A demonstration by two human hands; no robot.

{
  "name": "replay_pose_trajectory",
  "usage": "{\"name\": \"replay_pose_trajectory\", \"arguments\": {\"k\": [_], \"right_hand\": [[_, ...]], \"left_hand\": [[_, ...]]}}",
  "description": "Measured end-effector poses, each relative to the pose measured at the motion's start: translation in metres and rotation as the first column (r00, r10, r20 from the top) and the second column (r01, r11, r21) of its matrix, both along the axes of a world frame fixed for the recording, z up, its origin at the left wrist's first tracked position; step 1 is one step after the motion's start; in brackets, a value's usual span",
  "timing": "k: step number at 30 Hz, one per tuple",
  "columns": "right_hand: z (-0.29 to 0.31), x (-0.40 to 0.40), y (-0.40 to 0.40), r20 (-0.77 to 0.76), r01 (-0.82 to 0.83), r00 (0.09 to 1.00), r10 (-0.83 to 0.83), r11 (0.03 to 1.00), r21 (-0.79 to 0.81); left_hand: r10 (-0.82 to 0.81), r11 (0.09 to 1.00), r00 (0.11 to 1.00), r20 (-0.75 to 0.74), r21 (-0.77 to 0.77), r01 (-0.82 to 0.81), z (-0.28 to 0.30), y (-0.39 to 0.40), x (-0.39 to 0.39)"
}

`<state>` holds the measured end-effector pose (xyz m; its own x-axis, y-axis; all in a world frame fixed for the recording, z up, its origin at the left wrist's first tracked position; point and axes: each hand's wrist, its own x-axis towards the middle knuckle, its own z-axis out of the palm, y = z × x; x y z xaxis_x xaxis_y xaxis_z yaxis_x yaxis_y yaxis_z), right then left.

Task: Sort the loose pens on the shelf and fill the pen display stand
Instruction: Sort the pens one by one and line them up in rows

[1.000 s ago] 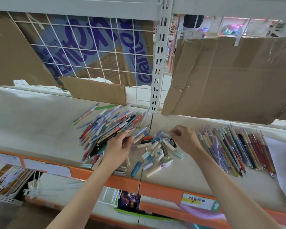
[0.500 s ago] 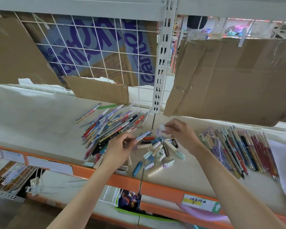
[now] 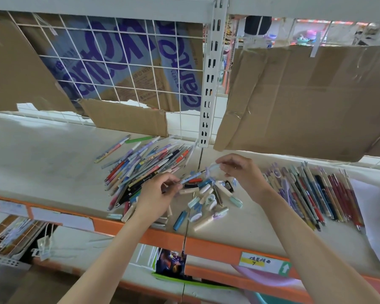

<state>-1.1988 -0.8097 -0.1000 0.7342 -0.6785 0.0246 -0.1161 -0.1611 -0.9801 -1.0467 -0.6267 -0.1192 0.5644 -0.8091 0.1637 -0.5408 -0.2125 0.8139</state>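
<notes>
Your left hand (image 3: 157, 194) pinches a blue pen (image 3: 192, 177) by its barrel above the shelf (image 3: 42, 159); your right hand (image 3: 239, 172) pinches a pale cap (image 3: 213, 167) just off the pen's tip, so capping looks to be the step in hand. Progress, as judged: one sorted row (image 3: 316, 189) lies at right, a mixed pile (image 3: 145, 167) waits at left, loose caps (image 3: 208, 198) sit between; no display stand in view, filling not yet begun
</notes>
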Motion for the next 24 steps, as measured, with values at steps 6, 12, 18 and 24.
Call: {"name": "replay_pose_trajectory", "arguments": {"k": [6, 12, 18, 24], "right_hand": [[-0.001, 0.003, 0.007, -0.037, -0.082, 0.996, 0.081, 0.996, -0.026], [0.002, 0.003, 0.010, -0.047, -0.102, 0.994, 0.101, 0.995, -0.021], [0.000, 0.000, 0.012, -0.088, -0.088, 0.992, 0.092, 0.995, 0.049], [0.007, -0.006, 0.006, -0.027, -0.095, 0.995, 0.099, 0.986, 0.137]], "left_hand": [[-0.019, 1.000, 1.000, -0.006, 0.009, 0.019, 0.004, -0.002, -0.002], [-0.038, 0.999, 0.998, -0.041, 0.010, 0.039, 0.006, -0.001, -0.002], [-0.035, 0.999, 0.998, -0.054, -0.005, 0.035, 0.006, 0.000, -0.004], [-0.071, 0.997, 0.992, -0.103, 0.000, 0.071, 0.014, -0.005, -0.010]]}}
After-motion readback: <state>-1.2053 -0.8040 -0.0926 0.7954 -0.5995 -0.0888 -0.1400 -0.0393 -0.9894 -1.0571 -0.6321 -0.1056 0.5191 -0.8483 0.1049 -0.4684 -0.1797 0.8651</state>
